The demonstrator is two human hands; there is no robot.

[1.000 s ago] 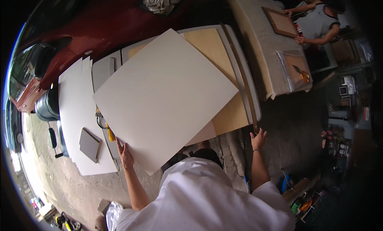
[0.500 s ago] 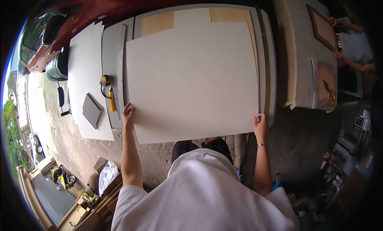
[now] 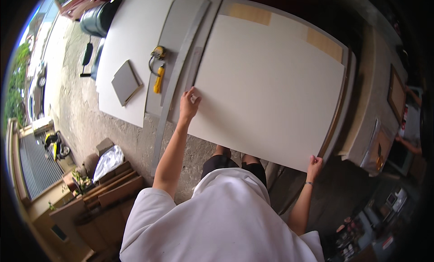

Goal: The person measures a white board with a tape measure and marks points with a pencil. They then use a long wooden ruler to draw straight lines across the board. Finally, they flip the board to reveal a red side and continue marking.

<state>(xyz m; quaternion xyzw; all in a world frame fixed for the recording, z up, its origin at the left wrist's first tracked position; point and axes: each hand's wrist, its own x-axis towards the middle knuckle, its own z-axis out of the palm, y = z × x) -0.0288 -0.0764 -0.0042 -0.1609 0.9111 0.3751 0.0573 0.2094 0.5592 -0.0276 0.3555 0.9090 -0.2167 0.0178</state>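
A large white sheet of board [image 3: 271, 90] lies flat on the worktable, its near edge in front of my body. My left hand [image 3: 190, 103] is at the sheet's left edge with its fingers curled and thumb close to them, seemingly pinching that edge. At the near right corner, my right hand [image 3: 315, 167] pinches the sheet between thumb and fingers. Pale wood-coloured patches [image 3: 250, 13] show at the sheet's far edge. Left of the sheet, a long metal straightedge [image 3: 183, 58] reaches past the table's near edge.
A yellow tape measure [image 3: 158, 52] and a yellow utility knife [image 3: 158, 79] lie left of the straightedge. Farther left, grey rectangular pieces [image 3: 126, 82] rest on white boards [image 3: 135, 27]. On the right, another person handles a brown frame [image 3: 396, 94] beside a covered table [image 3: 361, 113].
The view has turned, so the table appears slanted. The sheet has shifted right from the straightedge, uncovering a strip between them. Both hands stay at the sheet's edges.
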